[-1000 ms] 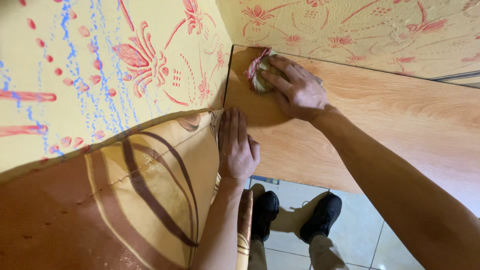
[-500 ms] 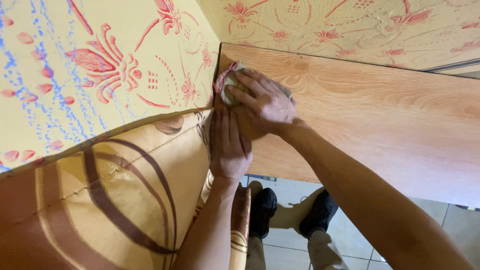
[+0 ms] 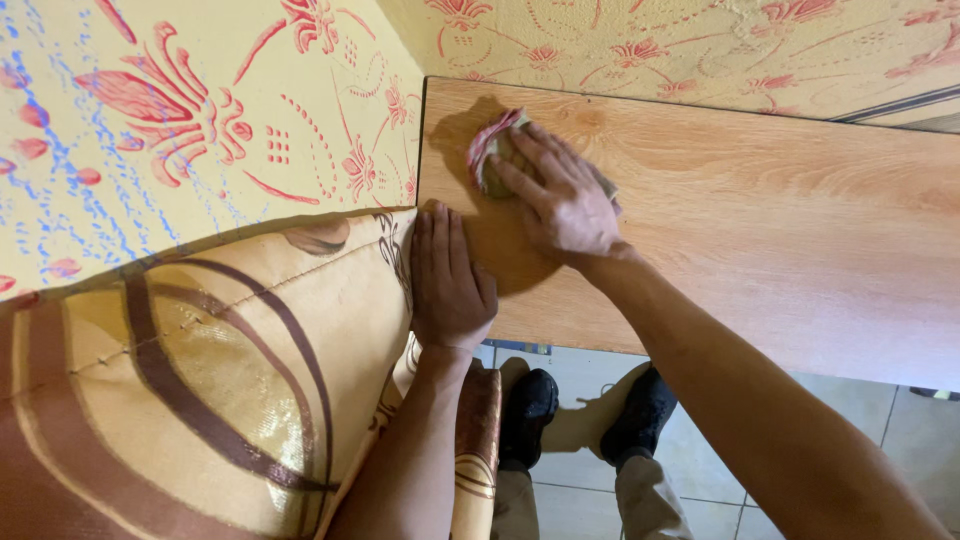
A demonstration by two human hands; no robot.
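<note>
Wiping a light brown wood-grain bench [image 3: 750, 230], the person's right hand [image 3: 560, 200] presses a crumpled pink and pale green cloth [image 3: 492, 150] against the surface near its back left corner. The fingers are spread flat over the cloth rather than curled round it, so the grip is loose and open, pinning the rag down under the fingertips with most of it hidden beneath the hand. Only a bunched edge shows past the fingers, towards the wall.

Compared with the views from a moment earlier, the right hand and cloth sit a little further from the very corner, and the hand now points more across the bench than into it. That suggests a back-and-forth rubbing stroke over this same patch, which reads as work in the middle of going on rather than finished.

The left hand [image 3: 448, 280] lies flat and empty, palm down, fingers together, resting where the bench's left edge meets a shiny gold cushion with dark brown curved stripes [image 3: 210, 380]. It has stayed in the same spot throughout, seemingly holding the cushion aside or steadying the body.

Behind the bench, yellow wallpaper with red floral patterns and blue dotted lines [image 3: 200, 120] covers both walls of the corner. Below, two black shoes [image 3: 585, 415] stand on a pale tiled floor [image 3: 870, 450].
</note>
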